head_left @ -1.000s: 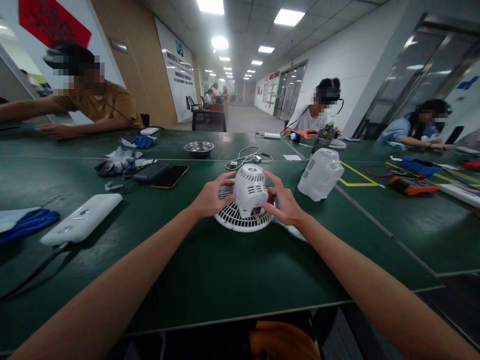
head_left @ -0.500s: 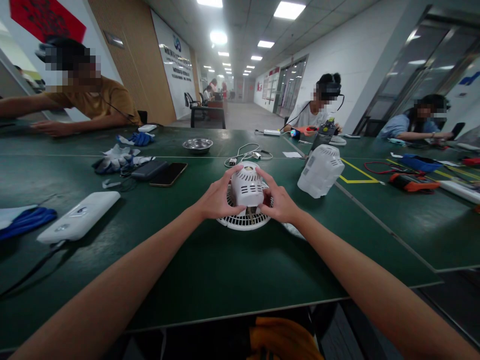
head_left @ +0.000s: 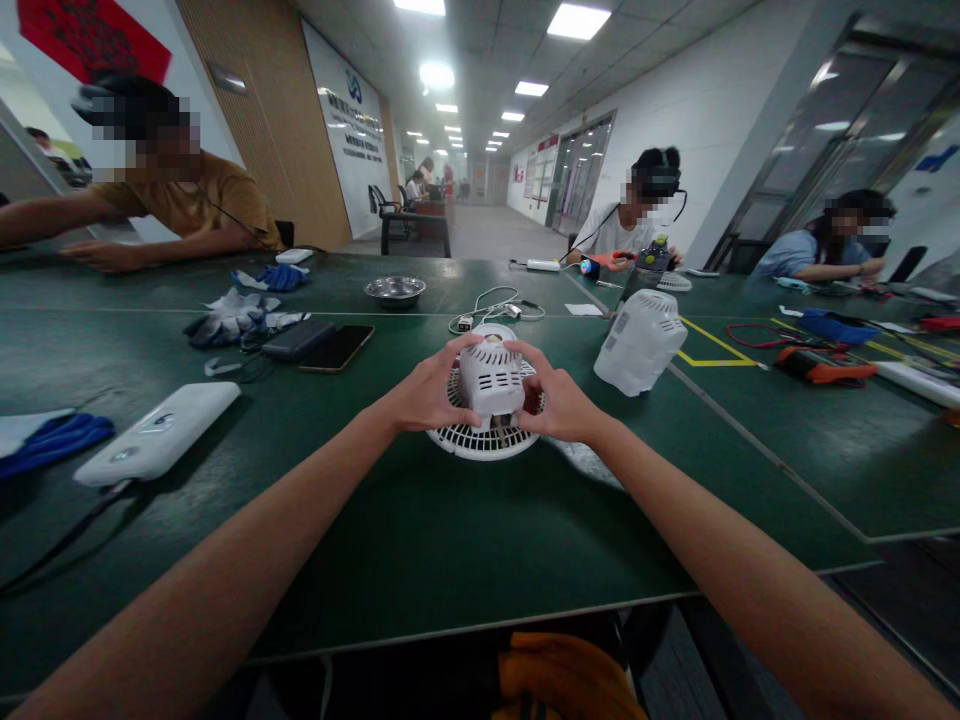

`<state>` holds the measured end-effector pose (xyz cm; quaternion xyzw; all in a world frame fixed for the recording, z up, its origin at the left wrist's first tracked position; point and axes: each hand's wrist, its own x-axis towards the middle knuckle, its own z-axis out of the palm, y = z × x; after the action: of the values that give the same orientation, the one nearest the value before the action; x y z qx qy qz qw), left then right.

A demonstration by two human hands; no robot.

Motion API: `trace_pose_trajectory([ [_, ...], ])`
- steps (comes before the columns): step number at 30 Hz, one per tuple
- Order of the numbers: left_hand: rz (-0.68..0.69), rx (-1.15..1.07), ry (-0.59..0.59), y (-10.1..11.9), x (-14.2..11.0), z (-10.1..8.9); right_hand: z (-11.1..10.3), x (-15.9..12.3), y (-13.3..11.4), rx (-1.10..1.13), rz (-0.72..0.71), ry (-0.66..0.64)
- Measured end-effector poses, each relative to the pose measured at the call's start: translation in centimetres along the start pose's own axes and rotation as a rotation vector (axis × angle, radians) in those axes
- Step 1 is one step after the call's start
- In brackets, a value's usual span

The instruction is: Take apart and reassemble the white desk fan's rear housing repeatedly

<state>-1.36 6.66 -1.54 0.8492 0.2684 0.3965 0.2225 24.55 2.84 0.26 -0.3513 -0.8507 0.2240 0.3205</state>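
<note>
A white slotted motor housing [head_left: 493, 382] stands over the round white fan grille [head_left: 486, 447], which lies flat on the green table. My left hand [head_left: 433, 388] grips the housing's left side, thumb low at its front edge and fingers near its top. On the opposite side my right hand [head_left: 559, 400] holds it in the same way. Dark parts show in a gap under the housing's front edge; what they are I cannot make out. Partly behind my right wrist lies a pale, flat, glossy piece [head_left: 589, 462].
A translucent white vented casing [head_left: 640, 343] stands to the right. Behind the grille lies a coiled white cable [head_left: 499, 309], with a metal bowl [head_left: 395, 290] farther left. Left are a phone [head_left: 339, 348], gloves [head_left: 231, 318] and a white power bank [head_left: 159, 433]. Co-workers sit across the table.
The housing has turned and tilted between my hands, its slotted side now facing me more squarely. Both thumbs have shifted to its lower front edge.
</note>
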Motion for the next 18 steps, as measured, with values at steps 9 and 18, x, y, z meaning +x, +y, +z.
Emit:
trace_pose_trajectory([
  [9,0.039,0.227,-0.067,-0.29,-0.26,-0.04,-0.12,0.09,-0.15,-0.076,0.006,-0.071],
  [18,0.034,0.253,-0.063,-0.07,-0.23,-0.11,0.01,0.15,-0.07,-0.089,-0.006,-0.053],
])
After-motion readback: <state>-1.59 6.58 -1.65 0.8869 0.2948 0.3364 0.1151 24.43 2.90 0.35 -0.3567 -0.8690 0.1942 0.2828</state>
